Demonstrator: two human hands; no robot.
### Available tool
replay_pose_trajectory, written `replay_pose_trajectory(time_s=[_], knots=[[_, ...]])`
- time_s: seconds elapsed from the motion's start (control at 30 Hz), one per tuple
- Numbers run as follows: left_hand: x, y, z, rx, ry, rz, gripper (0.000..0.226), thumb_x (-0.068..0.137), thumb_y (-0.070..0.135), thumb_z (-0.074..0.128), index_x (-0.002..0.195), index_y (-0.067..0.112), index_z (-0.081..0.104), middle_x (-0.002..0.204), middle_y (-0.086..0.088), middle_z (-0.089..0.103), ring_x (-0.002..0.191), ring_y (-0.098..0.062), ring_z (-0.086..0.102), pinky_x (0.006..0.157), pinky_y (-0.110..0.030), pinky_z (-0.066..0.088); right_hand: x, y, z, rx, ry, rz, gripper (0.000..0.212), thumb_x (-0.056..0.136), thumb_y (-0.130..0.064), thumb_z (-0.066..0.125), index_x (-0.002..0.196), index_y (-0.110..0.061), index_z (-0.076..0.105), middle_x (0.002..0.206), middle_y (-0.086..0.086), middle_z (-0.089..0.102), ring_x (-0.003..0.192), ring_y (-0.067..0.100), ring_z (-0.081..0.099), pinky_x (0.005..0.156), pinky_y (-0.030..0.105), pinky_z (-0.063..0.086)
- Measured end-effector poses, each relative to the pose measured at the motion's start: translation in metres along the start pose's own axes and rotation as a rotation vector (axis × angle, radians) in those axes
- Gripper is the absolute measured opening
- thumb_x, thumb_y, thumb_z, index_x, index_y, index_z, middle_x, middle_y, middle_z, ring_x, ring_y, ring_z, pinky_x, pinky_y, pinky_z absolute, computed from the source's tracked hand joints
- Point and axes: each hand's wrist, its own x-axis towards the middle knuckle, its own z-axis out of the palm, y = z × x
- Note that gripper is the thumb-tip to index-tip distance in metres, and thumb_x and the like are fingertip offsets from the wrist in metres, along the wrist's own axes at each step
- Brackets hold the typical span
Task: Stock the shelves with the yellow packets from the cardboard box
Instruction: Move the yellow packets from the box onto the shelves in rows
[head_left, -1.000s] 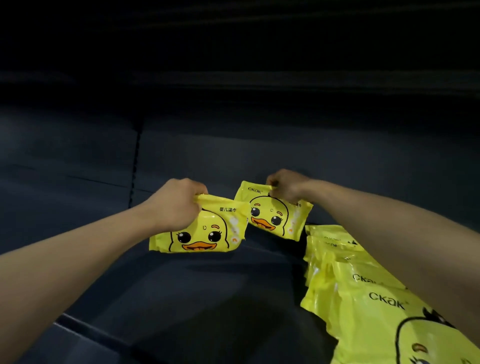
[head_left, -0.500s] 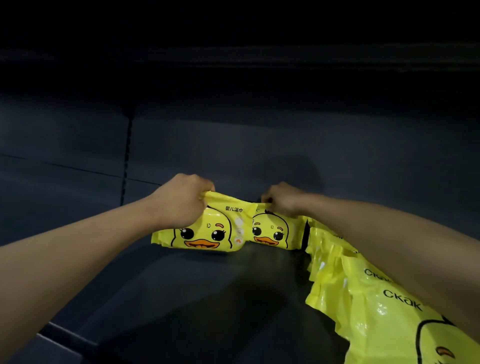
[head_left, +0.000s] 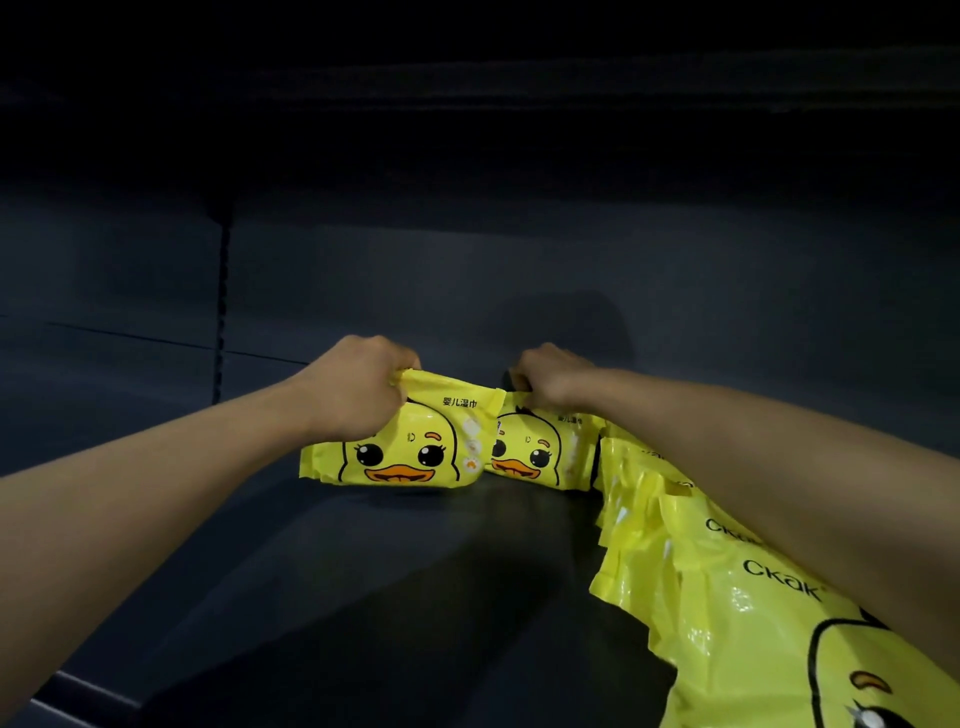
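Head view looks down onto a dark shelf (head_left: 363, 597) with a dim back wall. At about 9 o'clock of the frame's centre, the left hand (head_left: 358, 387) has its fingers curled, pinching the top edge of a yellow packet (head_left: 410, 447) printed with a duck face; the packet stands upright with its bottom edge on the shelf. Just to its right, at about 3 o'clock from it and partly behind its right edge, a second packet (head_left: 545, 452) also stands upright, its top edge pinched by the curled fingers of the right hand (head_left: 550, 376). Further right, from 3 toward 5 o'clock, a row of more yellow packets (head_left: 691, 582) runs from beside the second packet to the frame's lower right corner, partly covered by the right forearm.
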Motion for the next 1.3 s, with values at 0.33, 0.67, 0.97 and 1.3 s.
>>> replay_pose_trajectory(time_s=[0.33,0.67,0.97,1.3], knots=[[0.028,0.017,0.015,-0.028,-0.082,0.014,0.027,0.089,0.001,0.047,0.074,0.022,0.057,0.082,-0.004,0.062,0.081,-0.023,0.06,0.065,-0.032,0.046,-0.023,0.029,-0.047,0.028,0.084,0.025,0.038,0.092,-0.026,0.056,0.126,-0.01,0.049,0.127,0.011,0.055,0.116,0.029,0.052,0.08,0.024,0.036],[0.081,0.049,0.073,-0.072,-0.234,0.07,0.022,0.088,-0.001,0.047,0.096,0.013,0.063,0.082,0.002,0.057,0.08,-0.016,0.053,0.057,-0.02,0.038,-0.078,0.084,-0.056,0.025,0.057,0.093,0.036,0.098,-0.031,0.044,0.13,-0.015,0.044,0.132,0.011,0.049,0.119,0.028,0.048,0.084,0.025,0.034],[0.089,0.062,0.098,0.176,0.028,0.02,0.028,0.091,0.015,0.055,0.118,0.019,0.051,0.119,-0.004,0.052,0.111,-0.023,0.049,0.086,-0.039,0.048,-0.104,0.099,-0.042,0.05,0.0,0.124,0.045,0.096,-0.036,0.047,0.134,-0.015,0.039,0.128,0.013,0.047,0.112,0.028,0.049,0.08,0.025,0.036],[0.053,0.06,0.054,0.297,0.016,-0.018,0.037,0.085,0.01,0.058,0.12,0.02,0.049,0.121,-0.003,0.049,0.112,-0.024,0.05,0.079,-0.034,0.043,-0.134,0.078,-0.055,0.08,0.014,0.122,0.054,0.094,-0.037,0.05,0.138,-0.011,0.034,0.131,0.012,0.048,0.116,0.027,0.048,0.087,0.028,0.041]])
